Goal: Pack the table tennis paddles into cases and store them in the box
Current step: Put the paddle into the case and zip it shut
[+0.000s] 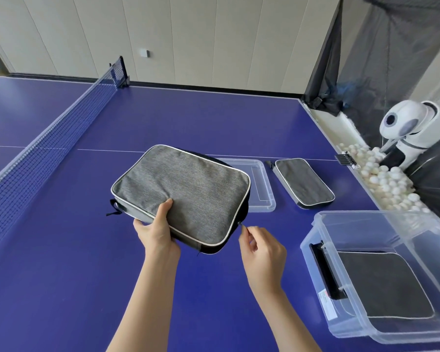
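Observation:
A grey paddle case with white piping hovers tilted above the blue table. My left hand grips its near left corner, thumb on top. My right hand pinches the zipper pull at the case's near right corner. A second grey case lies flat on the table further right. The clear plastic box stands at the right with a dark case lying inside it. No bare paddle is visible.
The box's clear lid lies on the table behind the held case. The net runs along the left. A white ball machine and a tray of several white balls sit beyond the table's right edge.

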### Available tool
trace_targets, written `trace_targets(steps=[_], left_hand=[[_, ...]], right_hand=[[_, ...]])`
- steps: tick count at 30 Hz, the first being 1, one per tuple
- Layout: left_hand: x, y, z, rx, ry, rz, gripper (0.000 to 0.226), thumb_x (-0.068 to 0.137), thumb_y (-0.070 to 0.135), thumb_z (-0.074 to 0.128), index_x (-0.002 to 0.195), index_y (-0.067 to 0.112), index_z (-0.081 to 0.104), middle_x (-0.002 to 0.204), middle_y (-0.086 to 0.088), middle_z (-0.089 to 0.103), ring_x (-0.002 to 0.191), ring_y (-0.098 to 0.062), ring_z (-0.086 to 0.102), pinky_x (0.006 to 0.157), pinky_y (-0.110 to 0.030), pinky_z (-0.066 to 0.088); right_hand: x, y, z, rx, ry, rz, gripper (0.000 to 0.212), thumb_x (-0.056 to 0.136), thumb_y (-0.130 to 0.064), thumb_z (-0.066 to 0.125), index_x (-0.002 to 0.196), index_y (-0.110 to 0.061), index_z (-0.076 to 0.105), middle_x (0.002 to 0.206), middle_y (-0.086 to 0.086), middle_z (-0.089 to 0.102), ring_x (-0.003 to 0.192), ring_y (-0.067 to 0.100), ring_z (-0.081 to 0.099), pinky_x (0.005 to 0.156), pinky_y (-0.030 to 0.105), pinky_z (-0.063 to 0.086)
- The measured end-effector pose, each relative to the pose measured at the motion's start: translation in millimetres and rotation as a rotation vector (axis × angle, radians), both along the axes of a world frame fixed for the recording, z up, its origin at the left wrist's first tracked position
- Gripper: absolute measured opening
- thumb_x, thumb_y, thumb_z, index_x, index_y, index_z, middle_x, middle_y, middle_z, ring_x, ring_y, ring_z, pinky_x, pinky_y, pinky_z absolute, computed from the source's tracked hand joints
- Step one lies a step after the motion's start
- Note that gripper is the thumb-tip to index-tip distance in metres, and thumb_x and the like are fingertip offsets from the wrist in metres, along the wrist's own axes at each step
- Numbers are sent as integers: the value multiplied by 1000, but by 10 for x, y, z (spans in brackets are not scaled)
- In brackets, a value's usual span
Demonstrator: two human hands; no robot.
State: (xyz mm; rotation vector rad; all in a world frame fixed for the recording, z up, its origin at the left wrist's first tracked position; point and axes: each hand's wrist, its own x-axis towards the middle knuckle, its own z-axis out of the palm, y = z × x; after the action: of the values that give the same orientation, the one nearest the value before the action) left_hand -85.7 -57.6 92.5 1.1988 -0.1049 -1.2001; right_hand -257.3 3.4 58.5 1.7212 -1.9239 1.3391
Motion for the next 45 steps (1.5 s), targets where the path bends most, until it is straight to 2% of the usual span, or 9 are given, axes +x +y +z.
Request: trace_targets(steps=[5,13,16,21,28,34,39,45], left_hand=[[65,161,-250,30,-21,-40,50,74,16,78,113,21,47,108,2,62,91,-16,64,77,-34,55],[80,484,-778,197,9,-52,50,73,14,80,109,19,45,109,-1,62,100,-22,63,92,-42,53],[122,540,-923,218,8,-69,50,73,13,79,110,20,46,112,-1,62,99,-21,63,82,-38,54],[169,612,-1122,220,-9,-130,52,75,13,78,115,19,45,103,3,63,90,-16,64,70,-31,52],[246,703,-1500,288,-68,-251,57,72,16,81,118,18,49,114,-4,64,101,-23,65,92,-44,53],[279,798,-1687,335,-76,-265,61,71,20,83,122,17,49,115,-4,64,101,-23,65,86,-40,54],[215,913,-1719,381,-101,-254,77,69,28,85,132,25,41,116,-2,63,101,-23,65,89,-44,54],[-2,1276,-1717,456,-89,-274,100,68,31,84,144,42,20,113,5,61,100,-19,64,82,-40,53]], right_hand=[[20,200,-314,68,85,17,39,88,-24,56,53,-12,43,48,-4,35,48,11,21,38,22,21],[14,407,-703,212,118,-24,36,83,-19,63,53,-13,44,46,-2,37,47,11,21,40,20,18],[16,495,-823,251,115,-2,35,84,-20,61,54,-13,45,46,-3,38,49,10,22,39,20,20],[22,672,-1018,311,136,32,36,86,-24,58,53,-15,45,46,-4,37,49,9,21,39,19,19],[26,947,-1330,464,210,65,37,87,-30,53,53,-17,50,44,-6,39,44,8,24,36,19,19],[58,1078,-1500,501,244,113,35,86,-27,53,52,-16,49,43,-5,37,48,10,20,39,20,15],[111,1148,-1674,572,215,145,32,85,-25,55,55,-16,51,45,-6,40,45,9,25,33,23,25],[185,1206,-1739,571,199,160,33,86,-24,52,54,-16,49,46,-5,38,39,13,34,33,25,24]])
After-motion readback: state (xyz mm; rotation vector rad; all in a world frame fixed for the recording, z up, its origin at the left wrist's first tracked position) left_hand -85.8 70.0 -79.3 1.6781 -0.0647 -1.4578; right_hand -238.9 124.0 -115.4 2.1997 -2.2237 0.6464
